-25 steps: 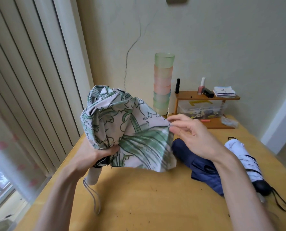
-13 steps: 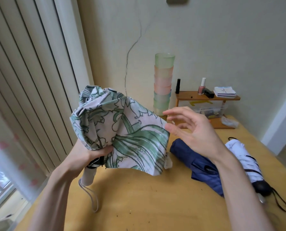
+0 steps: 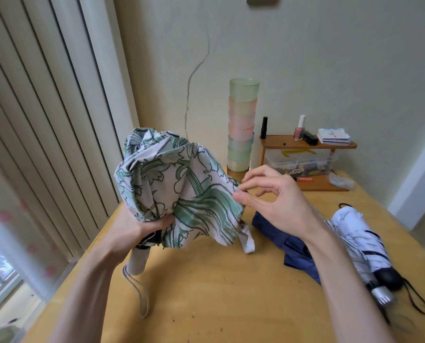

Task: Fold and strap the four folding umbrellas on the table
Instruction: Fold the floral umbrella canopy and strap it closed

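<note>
My left hand (image 3: 132,231) grips a green-and-white leaf-print folding umbrella (image 3: 181,189) at the base of its loose, bunched canopy, just above the pale handle (image 3: 138,262). It holds the umbrella upright over the table (image 3: 218,293). The closing strap (image 3: 247,240) dangles from the canopy's lower right edge. My right hand (image 3: 280,201) hovers at the canopy's right edge with loosely bent fingers, its thumb tip touching the fabric. A navy umbrella (image 3: 293,248) and a white umbrella with black trim (image 3: 360,238) lie on the table under my right forearm.
A stack of pastel cups (image 3: 242,127) stands by the wall. A small wooden shelf (image 3: 305,144) beside it holds bottles, cards and a clear box. Vertical blinds (image 3: 45,120) hang along the table's left edge.
My right hand let go of the canopy edge it was pinching, opened wide, and has come back to that edge. The strap now hangs free. My left hand tilted the umbrella slightly left.
</note>
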The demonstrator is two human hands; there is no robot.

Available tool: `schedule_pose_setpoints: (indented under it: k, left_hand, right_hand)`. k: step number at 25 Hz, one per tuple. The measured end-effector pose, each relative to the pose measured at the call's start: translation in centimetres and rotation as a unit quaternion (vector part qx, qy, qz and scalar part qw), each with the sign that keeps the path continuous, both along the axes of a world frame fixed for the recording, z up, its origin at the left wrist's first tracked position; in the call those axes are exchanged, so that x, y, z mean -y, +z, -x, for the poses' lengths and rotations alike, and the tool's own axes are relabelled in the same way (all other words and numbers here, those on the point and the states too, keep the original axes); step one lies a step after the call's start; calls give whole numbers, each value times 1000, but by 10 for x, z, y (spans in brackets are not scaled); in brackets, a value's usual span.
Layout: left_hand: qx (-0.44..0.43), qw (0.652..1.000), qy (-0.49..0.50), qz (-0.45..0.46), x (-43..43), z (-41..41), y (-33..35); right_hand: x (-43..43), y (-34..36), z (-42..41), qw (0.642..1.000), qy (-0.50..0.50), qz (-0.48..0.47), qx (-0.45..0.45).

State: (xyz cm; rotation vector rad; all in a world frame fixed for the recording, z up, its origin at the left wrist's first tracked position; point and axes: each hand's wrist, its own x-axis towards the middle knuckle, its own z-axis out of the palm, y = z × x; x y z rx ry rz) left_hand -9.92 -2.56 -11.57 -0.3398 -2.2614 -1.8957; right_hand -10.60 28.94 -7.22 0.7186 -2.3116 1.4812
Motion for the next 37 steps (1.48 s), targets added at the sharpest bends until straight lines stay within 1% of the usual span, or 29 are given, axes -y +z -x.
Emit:
schedule_pose_setpoints:
  k: [6, 8, 11, 13, 15, 17, 20, 21, 22, 25, 27, 29, 30, 37]
  left_hand:
    - [-2, 1000, 8, -1, -3, 2, -1]
    - [0, 1000, 3, -3, -3, 3, -2]
    - [1, 1000, -9, -1, -2, 2, -3]
    - [3, 1000, -8, 4, 1, 3, -4]
    - [1, 1000, -9, 9, 3, 4, -4]
    - [0, 1000, -7, 6, 4, 4, -5]
    - [1, 1000, -4, 4, 4, 4, -4]
    - [0, 1000, -4, 5, 4, 3, -4]
    - [0, 1000, -5, 6, 5, 3, -4]
    - [-4, 1000, -10, 11, 7, 3, -3]
    - [-3, 1000, -7, 13, 7, 4, -4]
    - [-1, 1000, -6, 16, 7, 3, -5]
    - [-2, 1000, -7, 18, 7, 3, -4]
    - [3, 1000, 10, 20, 15, 7, -7]
  right_hand:
    - [12, -1, 1, 1000, -7, 10, -19]
    - [12, -2, 2, 999, -38, -19, -28]
    - [10, -7, 5, 989, -106, -91, -55]
    - [8, -11, 6, 981, -133, -131, -57]
    - [5, -11, 6, 976, -148, -152, -51]
    - [-1, -8, 6, 979, -156, -125, -48]
    - [-2, -3, 5, 992, -124, 3, -31]
    - [-1, -1, 3, 993, -109, 31, -17]
    - [-1, 0, 2, 995, -94, 34, -3]
    - [-2, 0, 2, 995, -89, -48, 13]
    - [-5, 1, 4, 989, -113, -92, -23]
    - [-5, 1, 4, 984, -120, -112, -64]
    - [-5, 1, 4, 983, -116, -122, -71]
    - [-15, 3, -2, 979, -81, -183, 31]
